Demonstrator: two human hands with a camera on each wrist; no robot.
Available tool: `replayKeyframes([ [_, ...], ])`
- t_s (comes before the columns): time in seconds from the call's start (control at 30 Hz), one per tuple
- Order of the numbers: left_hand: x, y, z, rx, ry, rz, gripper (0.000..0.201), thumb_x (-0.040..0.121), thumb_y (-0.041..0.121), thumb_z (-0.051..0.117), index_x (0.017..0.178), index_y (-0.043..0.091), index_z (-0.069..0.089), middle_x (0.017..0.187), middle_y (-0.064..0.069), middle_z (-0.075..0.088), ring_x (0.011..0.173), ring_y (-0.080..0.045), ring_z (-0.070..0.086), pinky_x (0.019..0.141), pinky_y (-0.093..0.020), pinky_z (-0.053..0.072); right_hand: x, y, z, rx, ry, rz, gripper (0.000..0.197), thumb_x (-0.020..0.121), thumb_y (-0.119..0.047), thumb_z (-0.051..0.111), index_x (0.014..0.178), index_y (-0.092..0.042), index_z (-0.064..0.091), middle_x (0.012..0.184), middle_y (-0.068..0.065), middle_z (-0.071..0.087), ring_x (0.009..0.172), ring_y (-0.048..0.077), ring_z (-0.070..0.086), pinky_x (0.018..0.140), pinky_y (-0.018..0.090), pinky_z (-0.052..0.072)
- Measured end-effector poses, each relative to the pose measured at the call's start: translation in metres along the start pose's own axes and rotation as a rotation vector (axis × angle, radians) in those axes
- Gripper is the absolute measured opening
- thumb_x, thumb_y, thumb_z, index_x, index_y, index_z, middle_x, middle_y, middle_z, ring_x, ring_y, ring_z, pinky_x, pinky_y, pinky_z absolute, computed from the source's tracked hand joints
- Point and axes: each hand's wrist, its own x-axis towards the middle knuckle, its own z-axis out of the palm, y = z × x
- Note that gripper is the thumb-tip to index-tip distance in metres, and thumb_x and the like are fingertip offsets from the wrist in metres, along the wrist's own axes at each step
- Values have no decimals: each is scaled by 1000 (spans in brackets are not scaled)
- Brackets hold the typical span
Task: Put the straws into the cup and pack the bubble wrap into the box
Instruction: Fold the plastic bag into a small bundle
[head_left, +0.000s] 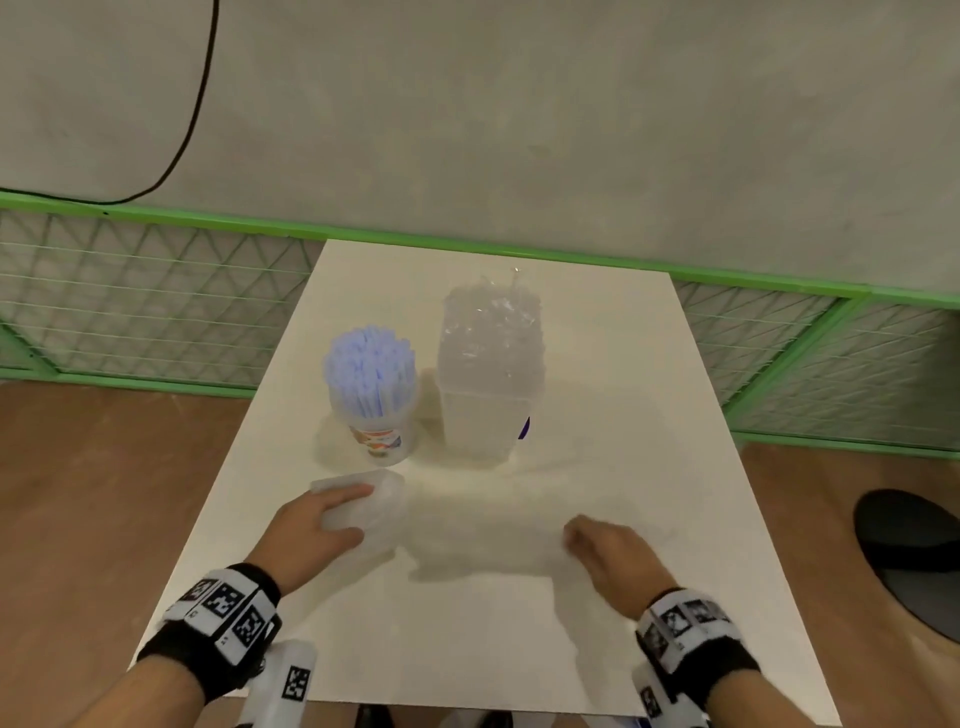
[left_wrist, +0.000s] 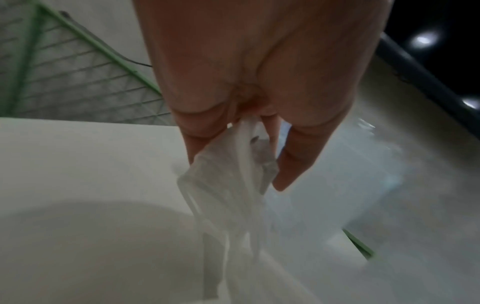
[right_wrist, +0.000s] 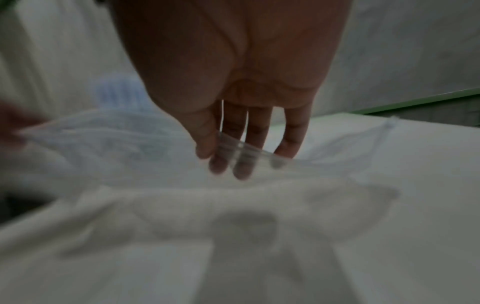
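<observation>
A printed cup (head_left: 383, 442) full of blue-white straws (head_left: 370, 371) stands mid-table. To its right is a clear box (head_left: 488, 415) stuffed with bubble wrap (head_left: 491, 332) that rises above its rim. Nearer me, a clear plastic sheet (head_left: 382, 501), apparently bubble wrap, stretches low over the table between both hands. My left hand (head_left: 317, 519) grips its bunched left end (left_wrist: 233, 174). On the other side, my right hand (head_left: 597, 545) pinches its thin edge (right_wrist: 241, 149) between thumb and fingers. The sheet's middle barely shows against the white table (head_left: 623, 395).
A green mesh fence (head_left: 156, 306) runs behind and to both sides of the table, in front of a grey wall with a black cable (head_left: 195, 104). A dark round object (head_left: 914, 556) lies on the brown floor to the right.
</observation>
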Motion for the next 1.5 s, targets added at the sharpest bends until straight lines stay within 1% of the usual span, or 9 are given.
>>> replayKeyframes([
  [0.17,-4,-2,-2,-195,-40,-18,55,65,37,88,116,42,66,130,11,60,108,-3,59,84,-20,50,-13,-28,-83,601,175,-73,23,100,2,45,91,-14,60,79,2,69,65,16,63,64,25,50],
  [0.43,4,67,18,-512,-250,188,80,50,60,88,122,32,67,126,18,65,118,-1,60,99,-23,48,-27,-66,-128,1198,51,-108,19,93,-9,47,108,2,54,82,15,68,59,22,59,59,25,50],
  [0.57,-1,96,14,-673,-218,221,20,73,24,75,92,21,81,103,-3,76,97,-13,70,79,-16,53,-26,-69,-140,1084,97,-17,21,97,-15,47,112,-3,55,95,19,72,68,31,69,66,35,56],
  [0.77,-9,123,-4,-731,-283,255,26,90,26,56,100,13,77,99,-1,77,86,-7,72,61,-9,50,-24,-76,-154,977,121,38,18,104,-21,42,111,-13,56,93,24,71,74,42,71,61,37,57],
  [1.0,-7,130,-14,-736,-246,370,41,92,2,58,126,25,63,129,6,66,118,-10,62,97,-24,52,-21,-78,-160,1200,142,4,25,101,-10,44,119,-23,56,80,23,69,62,36,70,51,30,53],
  [1.17,-13,137,-15,-743,-258,346,54,96,-10,42,69,19,79,81,8,74,74,-4,69,61,-14,51,-19,-86,-165,1417,168,-2,18,88,-8,41,78,-7,55,65,11,59,50,24,58,44,23,42],
  [1.27,-17,143,-17,-840,-302,319,30,95,11,46,83,13,73,94,3,69,82,-11,66,62,-21,51,-19,-84,-173,1472,69,-97,20,80,-29,55,77,-11,47,69,4,55,58,20,52,50,28,40],
  [1.37,-17,141,-23,-863,-393,306,36,77,44,63,103,19,65,111,-1,60,96,-23,60,73,-37,46,-16,-80,-176,1355,64,-146,23,84,-1,65,95,-15,50,87,11,60,67,21,60,54,27,51],
  [1.5,-23,145,-21,-832,-440,377,60,65,20,79,119,27,54,116,2,64,94,-26,69,67,-40,58,-18,-82,-174,1210,277,-191,31,89,12,51,79,-14,65,79,0,67,68,12,63,62,17,51],
])
